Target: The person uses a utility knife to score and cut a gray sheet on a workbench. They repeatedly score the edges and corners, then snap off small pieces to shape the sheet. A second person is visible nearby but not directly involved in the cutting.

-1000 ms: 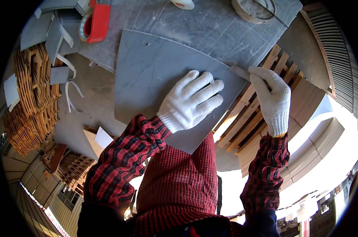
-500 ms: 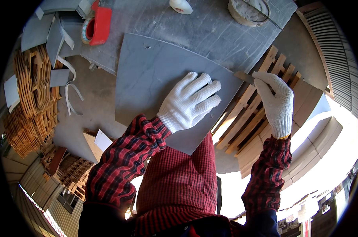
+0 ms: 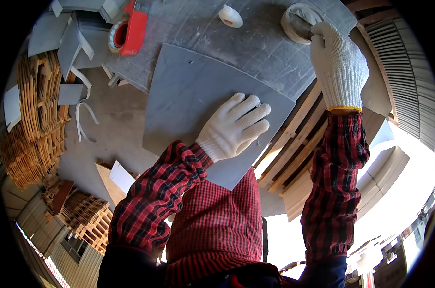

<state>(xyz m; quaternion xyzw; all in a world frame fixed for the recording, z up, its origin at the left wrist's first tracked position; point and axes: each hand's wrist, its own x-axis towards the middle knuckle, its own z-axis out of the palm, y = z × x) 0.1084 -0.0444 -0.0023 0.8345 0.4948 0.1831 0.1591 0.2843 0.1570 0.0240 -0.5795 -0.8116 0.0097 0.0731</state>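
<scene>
- Here's the grey worktable [image 3: 188, 29], stretching across the top!
- Grey slab [image 3: 193, 91] overhanging its near edge; looks stiff, weighty, smooth, probably brittle: best taken by opposite edges, corners guarded.
- Right gloved hand [image 3: 340, 67] up at the table's right edge, fingers bunched; whether they grip anything, can't tell.
- Left gloved hand [image 3: 234, 127] splayed on the slab, grasping nothing.
- Bowl [image 3: 287, 29] right under those bunched fingers!

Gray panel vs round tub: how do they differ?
Shape: the gray panel is a flat sheet; the round tub is an open container with a raised wall.
Size: the panel covers far more of the view than the tub.
Contact: the left grip lies spread on the panel; the right grip is at the tub, fingers bent.
Shared: both rest on the table.
</scene>
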